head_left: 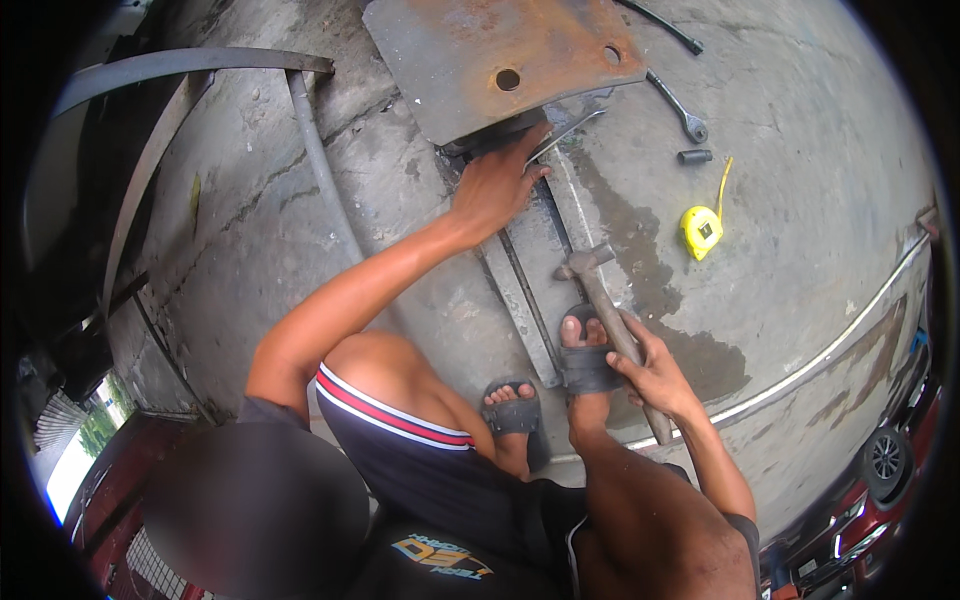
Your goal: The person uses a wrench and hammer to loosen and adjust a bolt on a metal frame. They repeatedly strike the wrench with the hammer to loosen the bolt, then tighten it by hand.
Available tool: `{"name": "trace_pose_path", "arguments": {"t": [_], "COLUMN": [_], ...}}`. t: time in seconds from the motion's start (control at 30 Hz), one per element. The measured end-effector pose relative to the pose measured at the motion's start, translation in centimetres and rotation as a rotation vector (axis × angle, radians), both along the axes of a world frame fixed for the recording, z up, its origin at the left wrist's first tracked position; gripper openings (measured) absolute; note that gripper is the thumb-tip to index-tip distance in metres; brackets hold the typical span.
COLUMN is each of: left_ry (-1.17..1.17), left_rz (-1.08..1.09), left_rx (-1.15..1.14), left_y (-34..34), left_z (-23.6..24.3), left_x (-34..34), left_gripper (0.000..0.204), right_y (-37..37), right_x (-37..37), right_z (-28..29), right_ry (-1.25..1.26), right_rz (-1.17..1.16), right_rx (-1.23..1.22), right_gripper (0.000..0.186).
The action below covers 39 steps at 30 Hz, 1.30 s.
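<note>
My right hand (652, 368) is wrapped around the wooden handle of a hammer (600, 290), whose metal head points away from me above my sandalled foot. My left hand (492, 190) reaches to the near edge of a rusty metal plate (450, 75) with round holes. Its fingers curl at a dark part (497, 136) beneath that edge, and some fingertips are hidden. A slim silver metal tool (570, 132) slants out beside the index finger and thumb; what the fingers grip cannot be made out. Below the wrist, a long narrow metal bar (518, 305) runs toward my feet.
On the concrete at right lie a yellow tape measure (701, 234) with its blade partly out, a black socket (694, 157), a ratchet wrench (690, 122) and a dark bar (668, 27). Curved metal strips (145, 150) stand at left. A red car (860, 520) is at lower right.
</note>
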State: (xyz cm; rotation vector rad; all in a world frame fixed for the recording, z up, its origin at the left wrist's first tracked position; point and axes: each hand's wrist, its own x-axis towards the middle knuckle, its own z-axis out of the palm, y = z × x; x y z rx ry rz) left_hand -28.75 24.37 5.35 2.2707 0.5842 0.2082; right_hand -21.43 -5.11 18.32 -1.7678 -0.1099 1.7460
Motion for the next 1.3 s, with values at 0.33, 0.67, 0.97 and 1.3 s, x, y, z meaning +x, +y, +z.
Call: {"name": "trace_pose_path", "arguments": {"t": [0.33, 0.67, 0.97, 1.3], "left_ry": [-0.258, -0.375, -0.308, -0.245], "left_rz": [0.532, 0.939, 0.908, 0.808], "left_rx": [-1.136, -1.511, -1.477, -1.601], "left_y": [1.1, 0.7, 1.6, 2.4], "left_z": [1.6, -0.9, -1.9, -1.5], "left_x": [-0.2, -1.0, -0.5, 0.0], "left_gripper": [0.027, 0.022, 0.030, 0.046], "right_y": [-0.6, 0.7, 5.7, 16.1], "right_x": [0.4, 0.1, 1.6, 5.9], "right_z": [-1.1, -2.1, -7.8, -11.6], "right_ry": [-0.032, -0.015, -0.257, -0.368], "right_rz": [-0.205, -0.383, -0.660, -0.787], "right_rx": [0.009, 0.048, 0.242, 0.355], "right_gripper": [0.073, 0.077, 0.041, 0.044]}}
